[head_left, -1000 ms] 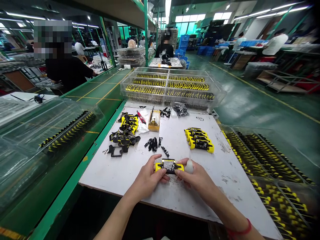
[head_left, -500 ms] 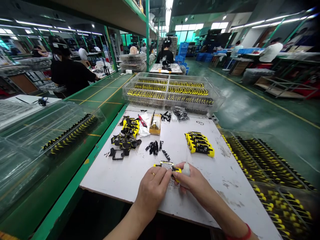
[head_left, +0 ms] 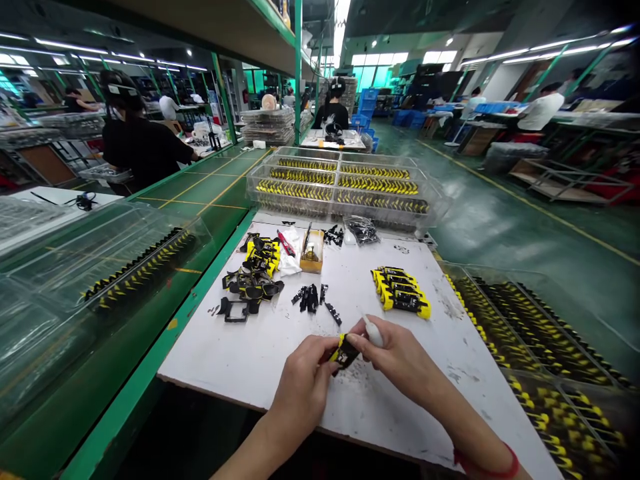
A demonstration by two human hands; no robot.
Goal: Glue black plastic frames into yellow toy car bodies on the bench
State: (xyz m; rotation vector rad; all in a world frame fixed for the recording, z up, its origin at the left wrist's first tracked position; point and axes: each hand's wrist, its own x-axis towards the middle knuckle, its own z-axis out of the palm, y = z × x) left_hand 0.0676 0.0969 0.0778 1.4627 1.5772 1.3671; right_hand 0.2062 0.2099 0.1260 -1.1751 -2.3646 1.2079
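My left hand (head_left: 306, 381) is closed on a small black-and-yellow plastic part (head_left: 345, 353), which is tilted just above the white worktop (head_left: 225, 363). A small white squeeze bottle (head_left: 373, 333) with a thin nozzle is tucked in my right hand (head_left: 395, 350), its tip pointing up and left. The thumb of that hand also reaches the upper right end of the part. Beyond my hands lie small black strips (head_left: 309, 298). A row of black-and-yellow parts (head_left: 401, 291) sits to the right, and loose black frames (head_left: 250, 287) are piled at the left.
A wooden box (head_left: 313, 252) stands at the back beside a red-handled tool (head_left: 286, 243) and a plastic bag (head_left: 363, 230) of black pieces. Clear trays (head_left: 340, 183) of parts line the far edge, with another tray (head_left: 540, 333) at the right. A co-worker (head_left: 143, 133) sits at the left.
The part has turned from lying nearly level to a steep tilt between my hands. The bottle's nozzle now shows, pointing up and left.
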